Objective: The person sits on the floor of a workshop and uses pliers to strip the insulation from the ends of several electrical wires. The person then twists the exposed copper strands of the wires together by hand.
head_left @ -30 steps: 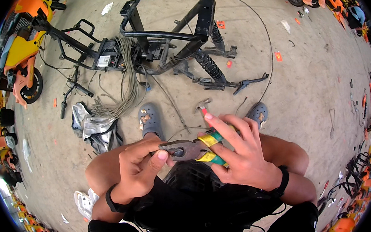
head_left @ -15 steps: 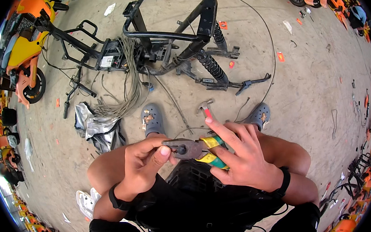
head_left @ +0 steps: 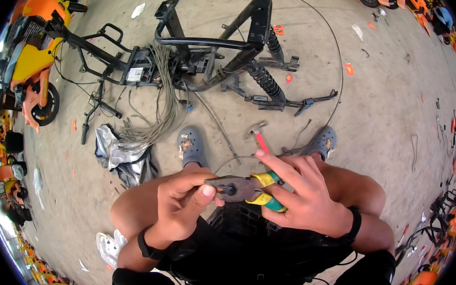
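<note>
I hold pliers (head_left: 235,189) with a dark metal head and yellow-green handles. My left hand (head_left: 182,205) pinches the jaw end between thumb and fingers; whether a small piece sits in the jaws is too small to tell. My right hand (head_left: 301,193) is curled round the handles, its index finger lifted and extended upward. Just beyond that finger a red-handled hammer (head_left: 259,137) lies on the floor between my feet in grey clogs.
A bare black scooter frame (head_left: 215,46) lies ahead, with coiled grey cables (head_left: 159,124) and a crumpled silver cover (head_left: 122,156) beside it. Orange and yellow scooters (head_left: 40,66) line both edges. White shoes (head_left: 109,250) are at lower left, scattered scraps and tools at right.
The whole scene has shifted slightly right in the view, and my hands with the pliers sit a little further right and lower in it. The grip looks much the same.
</note>
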`<state>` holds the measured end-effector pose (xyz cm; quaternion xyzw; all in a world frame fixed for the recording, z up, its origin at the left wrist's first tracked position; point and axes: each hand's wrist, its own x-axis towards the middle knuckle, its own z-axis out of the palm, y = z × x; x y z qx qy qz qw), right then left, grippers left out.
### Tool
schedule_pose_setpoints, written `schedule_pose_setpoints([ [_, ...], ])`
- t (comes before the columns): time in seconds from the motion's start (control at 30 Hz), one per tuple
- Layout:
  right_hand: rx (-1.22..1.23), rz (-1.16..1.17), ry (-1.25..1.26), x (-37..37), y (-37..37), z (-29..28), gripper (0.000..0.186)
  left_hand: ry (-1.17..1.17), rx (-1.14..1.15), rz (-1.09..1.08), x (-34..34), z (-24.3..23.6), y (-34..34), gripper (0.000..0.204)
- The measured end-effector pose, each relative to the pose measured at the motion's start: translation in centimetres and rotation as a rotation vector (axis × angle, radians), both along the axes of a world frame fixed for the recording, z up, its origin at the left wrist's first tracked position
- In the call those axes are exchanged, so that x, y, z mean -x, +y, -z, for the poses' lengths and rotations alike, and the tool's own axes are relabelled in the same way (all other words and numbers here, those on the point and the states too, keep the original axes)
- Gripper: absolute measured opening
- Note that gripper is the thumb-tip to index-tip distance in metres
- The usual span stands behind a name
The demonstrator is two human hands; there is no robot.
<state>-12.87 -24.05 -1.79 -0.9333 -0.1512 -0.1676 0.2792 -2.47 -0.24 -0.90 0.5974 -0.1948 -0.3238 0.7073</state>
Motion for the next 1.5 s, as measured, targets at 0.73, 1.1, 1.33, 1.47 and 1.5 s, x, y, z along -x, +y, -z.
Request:
schedule_pose_setpoints([
  [0.73,-0.066,0.065,0.093,0.1,0.1,-0.6,0.039,-0.318,-0.016,0.040,-0.6,-0.9,-0.7,0.017],
  [1.1,-0.008,0.065,0.058,0.1,0.2,-0.2,0.037,-0.294,-0.044,0.026,-0.4,-1.0,-1.0,0.018],
  [1.33,0.057,0.069,0.034,0.2,0.3,0.0,0.030,-0.170,-0.024,0.052,-0.2,-0.9,-0.8,0.019],
  [1.47,0.085,0.058,0.033,0.2,0.3,-0.1,0.030,-0.122,-0.025,0.071,-0.2,-0.6,-0.7,0.021],
  [1.5,0.090,0.050,0.037,0.2,0.3,-0.2,0.030,-0.121,-0.021,0.080,-0.3,-0.4,-0.6,0.021],
])
